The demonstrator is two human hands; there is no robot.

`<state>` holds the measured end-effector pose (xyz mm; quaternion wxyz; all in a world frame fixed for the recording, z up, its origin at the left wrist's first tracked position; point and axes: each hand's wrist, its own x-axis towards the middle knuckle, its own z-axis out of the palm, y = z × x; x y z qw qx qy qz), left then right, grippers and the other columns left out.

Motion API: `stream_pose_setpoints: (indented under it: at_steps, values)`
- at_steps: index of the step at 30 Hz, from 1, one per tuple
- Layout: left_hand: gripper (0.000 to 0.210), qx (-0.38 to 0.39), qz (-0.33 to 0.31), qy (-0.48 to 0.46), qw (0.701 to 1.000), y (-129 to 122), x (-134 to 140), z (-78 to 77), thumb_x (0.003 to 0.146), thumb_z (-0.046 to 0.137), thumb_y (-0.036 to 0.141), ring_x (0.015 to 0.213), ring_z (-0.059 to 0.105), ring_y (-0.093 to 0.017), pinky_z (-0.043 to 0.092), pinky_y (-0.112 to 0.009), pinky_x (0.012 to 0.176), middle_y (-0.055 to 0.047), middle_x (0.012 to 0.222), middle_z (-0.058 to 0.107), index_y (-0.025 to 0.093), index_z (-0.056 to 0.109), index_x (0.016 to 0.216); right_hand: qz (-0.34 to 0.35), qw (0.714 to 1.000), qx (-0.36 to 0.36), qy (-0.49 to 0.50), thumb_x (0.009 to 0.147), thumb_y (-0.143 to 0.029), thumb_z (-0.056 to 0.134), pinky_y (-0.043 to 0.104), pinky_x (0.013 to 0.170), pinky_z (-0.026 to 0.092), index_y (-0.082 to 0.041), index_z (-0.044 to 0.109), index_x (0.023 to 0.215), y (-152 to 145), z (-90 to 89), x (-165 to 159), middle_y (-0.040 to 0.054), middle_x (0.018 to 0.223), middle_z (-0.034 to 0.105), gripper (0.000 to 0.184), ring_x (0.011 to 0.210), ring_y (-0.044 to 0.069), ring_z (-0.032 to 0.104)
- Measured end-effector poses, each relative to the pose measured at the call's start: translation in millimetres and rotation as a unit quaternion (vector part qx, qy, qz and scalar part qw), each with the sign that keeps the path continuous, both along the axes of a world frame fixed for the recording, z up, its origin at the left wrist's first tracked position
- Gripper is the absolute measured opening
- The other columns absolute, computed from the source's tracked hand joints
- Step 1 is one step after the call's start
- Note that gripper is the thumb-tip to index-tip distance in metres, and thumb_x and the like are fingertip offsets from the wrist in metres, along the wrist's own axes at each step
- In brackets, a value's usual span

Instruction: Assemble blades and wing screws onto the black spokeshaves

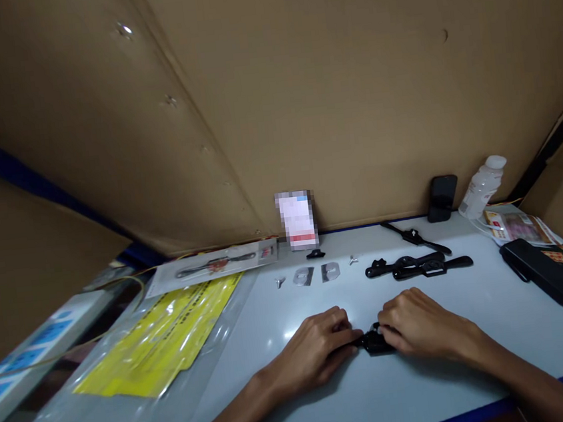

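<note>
Near the front of the table my left hand (325, 340) is closed around one end of a black spokeshave (376, 343). My right hand (411, 325) grips its other side, fingers pressed at the middle, where something small and shiny shows. Behind my hands lie two silver blades (303, 276), two small wing screws (279, 282) and a black cap piece (315, 254). Several more black spokeshaves (433, 267) rest to the right, one of them set farther back (415, 236). My fingers cover most of the handles.
A phone with a lit screen (299, 221) leans on the cardboard wall (330, 98). At right are a dark phone (442, 198), a plastic bottle (483, 186) and a black case (544, 272). Plastic packaging with a yellow sheet (159, 344) and a printed card (211, 266) lie left.
</note>
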<state>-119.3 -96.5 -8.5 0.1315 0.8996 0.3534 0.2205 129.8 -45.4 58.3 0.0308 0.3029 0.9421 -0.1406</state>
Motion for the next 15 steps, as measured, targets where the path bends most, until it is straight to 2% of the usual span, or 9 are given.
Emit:
stream_pose_setpoints:
  at_steps: [8, 15]
  values:
    - [0.024, 0.005, -0.002, -0.004, 1.000, -0.2, 1.6, 2.4, 0.104, 0.056, 0.020, 0.078, 0.062, -0.020, 0.052, -0.030, 0.066, -0.006, 0.091, 0.066, 0.021, 0.073, 0.120, 0.035, 0.995, -0.065, 0.070, 0.098, -0.020, 0.066, 0.030, 0.065, 0.030, -0.019, 0.079, 0.081, -1.3, -1.1, 1.6, 0.0038, 0.080, 0.077, 0.022, 0.067, 0.015, 0.060]
    - [0.025, 0.007, -0.003, -0.003, 1.000, -0.1, 1.6, 3.4, 0.103, 0.057, 0.020, 0.079, 0.063, -0.020, 0.052, -0.031, 0.065, -0.006, 0.092, 0.067, 0.022, 0.073, 0.121, -0.002, 0.999, -0.009, 0.035, 0.099, -0.018, 0.060, 0.034, 0.065, 0.025, -0.015, 0.077, 0.084, -0.4, -0.5, 1.2, 0.0078, 0.084, 0.077, 0.023, 0.066, 0.017, 0.058]
